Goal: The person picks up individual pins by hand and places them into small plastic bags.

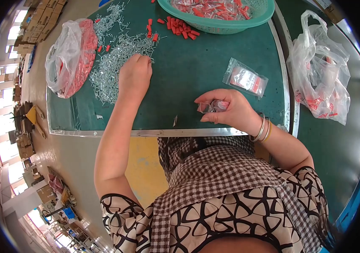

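While the left hand (pixel 134 76) rests curled on the pile of small metal pins (pixel 112 63) at the table's (pixel 196 76) far left, we note the right hand (pixel 226 110) pinching a small clear plastic bag (pixel 210 106) near the table's front edge. We judge the bag light, limp and slippery, best held at its mouth; the pins are stiff and tiny, suited to a fingertip pinch.
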Motion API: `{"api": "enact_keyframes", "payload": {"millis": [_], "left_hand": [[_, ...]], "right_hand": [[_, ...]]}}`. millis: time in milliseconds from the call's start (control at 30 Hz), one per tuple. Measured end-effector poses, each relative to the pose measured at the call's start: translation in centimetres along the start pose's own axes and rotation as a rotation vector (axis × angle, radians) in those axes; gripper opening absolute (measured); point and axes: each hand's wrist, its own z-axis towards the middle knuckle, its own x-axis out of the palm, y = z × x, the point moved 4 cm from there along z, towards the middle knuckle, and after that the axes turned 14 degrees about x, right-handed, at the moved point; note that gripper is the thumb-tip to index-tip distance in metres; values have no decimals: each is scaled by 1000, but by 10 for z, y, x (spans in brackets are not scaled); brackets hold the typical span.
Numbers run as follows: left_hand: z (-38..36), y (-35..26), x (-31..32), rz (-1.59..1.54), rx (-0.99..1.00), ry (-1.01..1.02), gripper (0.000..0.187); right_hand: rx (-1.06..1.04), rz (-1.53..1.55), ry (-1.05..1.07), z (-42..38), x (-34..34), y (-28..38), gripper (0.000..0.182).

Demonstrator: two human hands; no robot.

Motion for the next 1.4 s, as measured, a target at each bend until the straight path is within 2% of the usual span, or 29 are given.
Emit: {"api": "enact_keyframes", "payload": {"millis": [233, 433, 633, 733, 933, 1133, 1233, 1333, 1367, 1400], "left_hand": [[16, -4, 8, 138, 138, 199, 5], [25, 19, 9, -34, 209, 206, 8], [8, 22, -5, -184, -56, -6, 7], [7, 21, -3, -199, -89, 0, 9], [20, 9, 7, 13, 147, 42, 10], [27, 14, 13, 31, 209, 155, 10], [29, 17, 3, -79, 54, 71, 8], [15, 24, -2, -615, -445, -149, 11], [7, 20, 0, -943, -643, -192, 10], [3, 14, 1, -1109, -656, -232, 9]], "right_hand": [[-4, 4, -5, 0, -2, 1, 38], [51, 2, 14, -2, 1, 4, 39], [17, 43, 6, -4, -3, 7, 36], [-19, 25, 9, -2, -1, 3, 36], [17, 40, -14, -2, -5, 5, 37], [66, 68, 10, -2, -5, 5, 37], [63, 62, 14, -2, -6, 5, 38], [22, 95, -4, 0, -7, 3, 39], [31, 98, -6, 0, -7, 3, 39], [39, 99, -4, 1, -7, 3, 39]]}}
